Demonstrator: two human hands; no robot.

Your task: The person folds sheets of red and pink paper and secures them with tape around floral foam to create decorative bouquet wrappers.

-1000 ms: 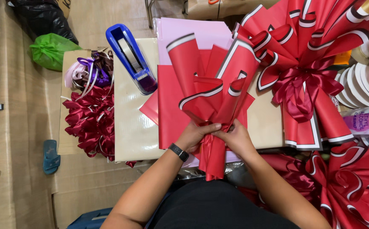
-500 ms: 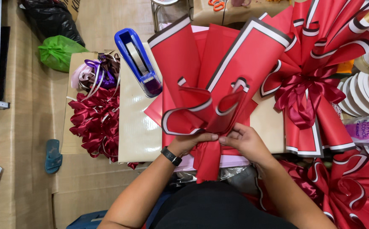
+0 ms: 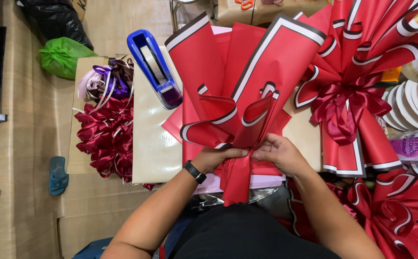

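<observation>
A red paper bouquet wrap (image 3: pixel 238 91) with black and white edging stands upright in front of me, its sheets fanned out above a pinched neck. My left hand (image 3: pixel 217 157), with a black band on the wrist, grips that neck from the left. My right hand (image 3: pixel 280 153) grips it from the right, fingertips touching the folds. The wrap's tail (image 3: pixel 235 184) hangs below both hands. A finished red wrap (image 3: pixel 358 72) tied with a dark red ribbon bow (image 3: pixel 341 108) lies to the right.
A blue tape dispenser (image 3: pixel 154 67) lies on the tan work surface (image 3: pixel 154 144). Dark red ribbon bows (image 3: pixel 106 139) and purple ribbons (image 3: pixel 106 79) sit to the left. Ribbon spools (image 3: pixel 413 103) stand at the right edge, a green bag (image 3: pixel 62 55) and blue sandal (image 3: pixel 58 175) on the floor.
The wrap has been raised and stood up, its sheets opening wider and taller. Both hands stay gripped on the neck and have shifted slightly toward me.
</observation>
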